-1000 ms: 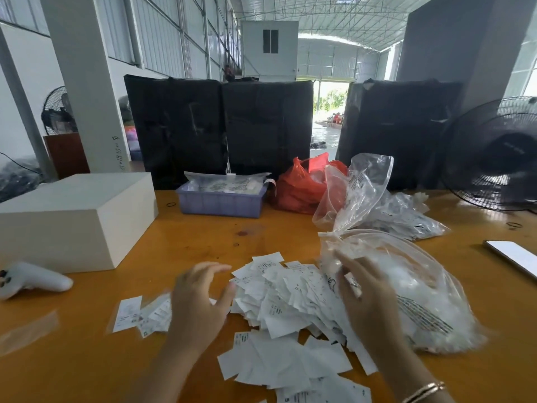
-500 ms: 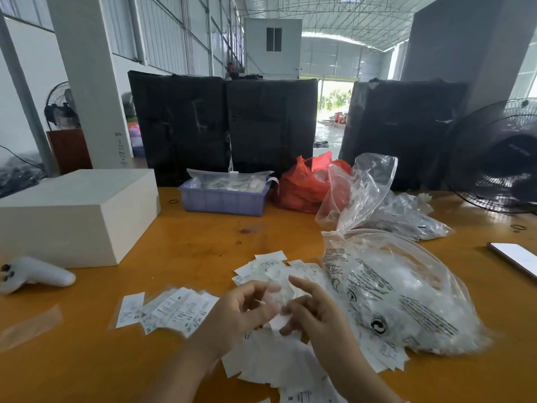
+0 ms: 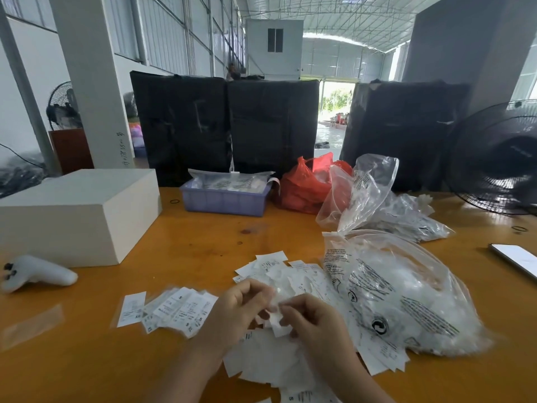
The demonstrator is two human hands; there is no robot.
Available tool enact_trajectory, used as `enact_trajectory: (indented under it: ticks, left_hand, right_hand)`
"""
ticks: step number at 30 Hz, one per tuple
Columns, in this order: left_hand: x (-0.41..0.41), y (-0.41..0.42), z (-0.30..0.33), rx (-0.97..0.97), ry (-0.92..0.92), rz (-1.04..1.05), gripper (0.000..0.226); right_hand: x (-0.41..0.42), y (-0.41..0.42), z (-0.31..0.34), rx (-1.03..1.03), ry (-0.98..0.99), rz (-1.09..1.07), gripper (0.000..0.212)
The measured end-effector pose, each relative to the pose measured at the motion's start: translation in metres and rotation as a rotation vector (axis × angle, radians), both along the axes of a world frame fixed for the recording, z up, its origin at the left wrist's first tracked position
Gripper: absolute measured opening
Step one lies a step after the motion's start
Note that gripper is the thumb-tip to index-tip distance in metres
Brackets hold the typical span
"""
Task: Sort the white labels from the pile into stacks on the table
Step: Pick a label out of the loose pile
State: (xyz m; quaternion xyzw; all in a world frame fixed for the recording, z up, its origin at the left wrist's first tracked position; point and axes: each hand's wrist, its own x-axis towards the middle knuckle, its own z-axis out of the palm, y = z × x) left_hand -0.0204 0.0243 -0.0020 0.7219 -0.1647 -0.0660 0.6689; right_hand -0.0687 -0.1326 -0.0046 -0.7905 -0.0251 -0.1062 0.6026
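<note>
Over the loose pile of white paper labels, left hand and right hand pinch one small white label with curled fingers, bare orange wooden table beyond.

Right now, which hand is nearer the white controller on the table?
Left. The left hand is over the label pile, with the fanned labels between it and the white controller. The right hand sits farther right, beside the clear bag.

Two bare forearms entered from the bottom edge; left hand and right hand were bare too, no sleeves visible, fingernails short, hands slightly motion-blurred.
</note>
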Motion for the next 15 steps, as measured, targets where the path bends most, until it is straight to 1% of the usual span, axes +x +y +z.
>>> enact_trajectory:
  ticks: [2,3,4,5,6,7,9,10,11,13,14,15]
  left_hand:
    - [0.0,-0.001,0.0,0.006,0.073,-0.059,0.056]
    - [-0.001,-0.002,0.0,0.04,0.073,-0.068,0.058]
    - [-0.002,-0.003,0.0,0.065,0.05,-0.055,0.049]
    - [-0.003,-0.003,0.0,0.068,0.019,-0.012,0.033]
    - [-0.003,-0.004,0.0,0.051,0.006,0.049,0.016]
    - [-0.002,-0.003,0.0,0.014,0.015,0.103,0.006]
    - [-0.001,0.0,0.001,-0.115,0.067,0.181,0.014]
    - [0.0,0.002,0.003,-0.2,0.102,0.2,0.013]
    - [0.0,0.003,0.005,-0.274,0.137,0.215,0.012]
    - [0.002,0.007,0.008,-0.372,0.185,0.261,0.012]
    - [0.002,0.008,0.009,-0.395,0.198,0.294,0.012]
    - [0.003,0.009,0.009,-0.4,0.206,0.325,0.012]
  right_hand:
    - [0.002,-0.003,0.002,0.168,0.02,-0.025,0.01]
    - [0.003,-0.004,0.004,0.213,0.023,-0.033,0.009]
    - [0.003,-0.005,0.004,0.213,0.02,-0.03,0.009]
    - [0.004,-0.004,0.004,0.194,0.018,-0.014,0.008]
    - [0.004,-0.004,0.003,0.158,0.012,0.005,0.008]
    - [0.004,-0.003,0.004,0.134,0.0,0.02,0.008]
    - [0.005,-0.005,0.004,0.07,-0.056,-0.013,0.011]
    - [0.006,-0.008,0.004,-0.016,-0.101,-0.043,0.013]
    - [0.006,-0.012,0.004,-0.159,-0.149,-0.061,0.015]
    - [0.007,-0.017,0.001,-0.618,-0.245,-0.026,0.007]
    - [0.007,-0.018,-0.001,-0.818,-0.274,0.017,0.017]
    - [0.01,-0.019,-0.006,-0.942,-0.281,0.058,0.028]
